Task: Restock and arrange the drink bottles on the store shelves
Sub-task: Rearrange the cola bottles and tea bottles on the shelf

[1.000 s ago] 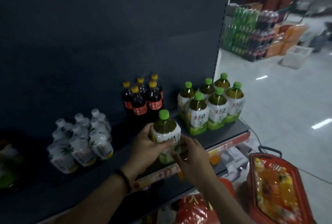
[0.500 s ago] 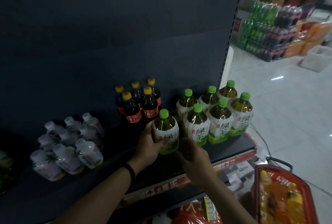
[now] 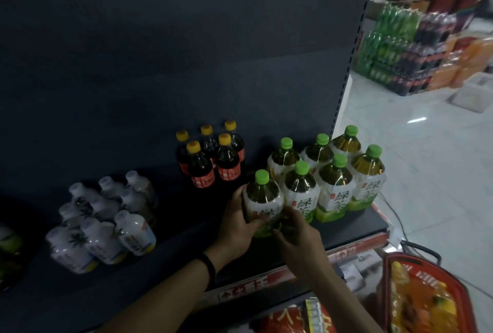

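A green tea bottle (image 3: 262, 199) with a green cap stands on the dark shelf (image 3: 354, 226), touching the left end of the front row of several matching green tea bottles (image 3: 334, 185). My left hand (image 3: 237, 222) wraps its left side. My right hand (image 3: 292, 231) grips its lower right front and hides the base. Behind and to the left stand several dark drink bottles with yellow caps (image 3: 210, 156).
Several white-capped bottles (image 3: 104, 215) stand further left on the shelf. A red basket (image 3: 426, 295) holding orange drinks sits at the lower right on the floor. Stacked drink packs (image 3: 408, 49) fill the far aisle. A red price strip (image 3: 266, 284) runs along the shelf edge.
Both hands have carried the green tea bottle back from the shelf's front edge and set it against the left end of the green tea row.
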Demonstrator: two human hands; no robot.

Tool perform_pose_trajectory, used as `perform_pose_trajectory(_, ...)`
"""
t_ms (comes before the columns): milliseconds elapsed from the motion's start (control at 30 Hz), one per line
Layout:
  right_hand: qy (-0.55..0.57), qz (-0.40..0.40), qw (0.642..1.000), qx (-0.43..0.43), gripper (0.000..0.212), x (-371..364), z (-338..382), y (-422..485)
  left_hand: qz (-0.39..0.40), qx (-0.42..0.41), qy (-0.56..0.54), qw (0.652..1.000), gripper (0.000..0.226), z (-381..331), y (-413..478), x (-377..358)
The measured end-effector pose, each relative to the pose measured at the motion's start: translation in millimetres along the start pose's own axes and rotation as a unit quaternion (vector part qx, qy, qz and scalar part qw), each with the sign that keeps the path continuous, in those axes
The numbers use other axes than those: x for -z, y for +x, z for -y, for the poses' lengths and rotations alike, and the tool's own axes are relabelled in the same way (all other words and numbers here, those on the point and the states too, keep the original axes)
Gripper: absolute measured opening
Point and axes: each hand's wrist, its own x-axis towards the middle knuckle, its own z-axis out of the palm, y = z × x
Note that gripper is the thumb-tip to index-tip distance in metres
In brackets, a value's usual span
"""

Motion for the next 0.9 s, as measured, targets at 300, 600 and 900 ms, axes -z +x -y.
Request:
perform_pose_trajectory(300,-0.065,-0.098,0.97,0.21,0.009,29.1,112.5,31.4,-0.097,0.009,0.013,0.995,0.054,-43.9,-4.2,68.7)
perform_pose_trajectory(600,-0.385,0.096,0.903,0.166,0.055,-14.2,199.3,166.8,-0.121,-0.011,0.113,0.986,0.025,-32.7,-3.6,123.3)
perform_pose_trajectory(900,-0.426,0.115,0.869,0.225,0.049,-4.6,206.1,157.1,-0.104,0.002,0.105,0.989,0.035,-37.4,-15.2,131.0)
